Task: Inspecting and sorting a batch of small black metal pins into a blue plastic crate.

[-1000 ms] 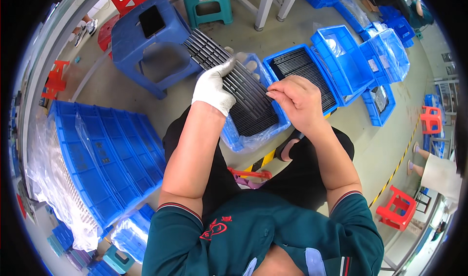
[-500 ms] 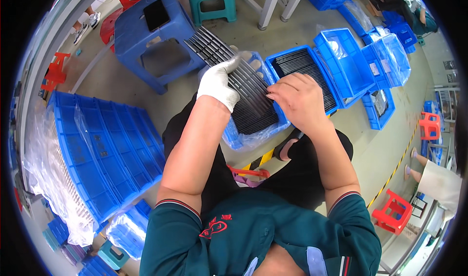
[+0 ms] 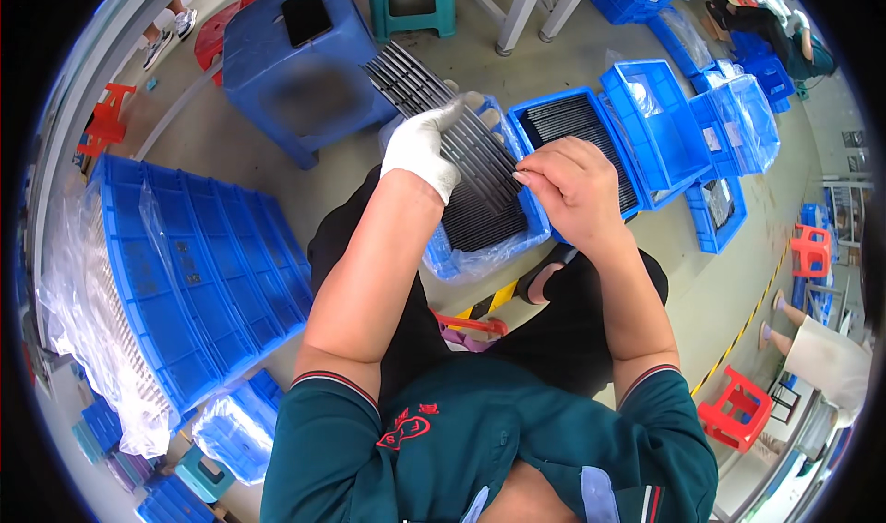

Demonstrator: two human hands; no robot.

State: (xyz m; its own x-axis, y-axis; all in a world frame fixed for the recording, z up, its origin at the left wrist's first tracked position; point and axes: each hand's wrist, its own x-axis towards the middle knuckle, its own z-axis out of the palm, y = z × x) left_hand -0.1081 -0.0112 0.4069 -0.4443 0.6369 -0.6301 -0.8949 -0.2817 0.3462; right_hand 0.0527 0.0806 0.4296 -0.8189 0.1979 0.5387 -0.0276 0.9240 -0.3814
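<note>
My left hand (image 3: 422,154), in a white glove, is closed round a flat row of thin dark metal rods (image 3: 480,150). The rods slant from far left to near right, and the fingers wrap round behind them. Bare, my right hand (image 3: 579,189) has thumb and fingers pinched together at the near right ends of the rods; what is between the fingertips is too small to make out. Under the held rods stands a blue bin (image 3: 538,230) lined with clear plastic, full of similar dark rods.
Right of it, a second blue bin (image 3: 637,211) holds more rods, beside another blue bin (image 3: 694,144). A blue stool (image 3: 254,54) carries a black phone (image 3: 306,17). At left stands a stack of blue crates (image 3: 203,274) with plastic sheeting. A person (image 3: 812,54) sits far right.
The view has shifted slightly. Both hands stay at the rods, with my right fingertips still pinched at their near ends.
</note>
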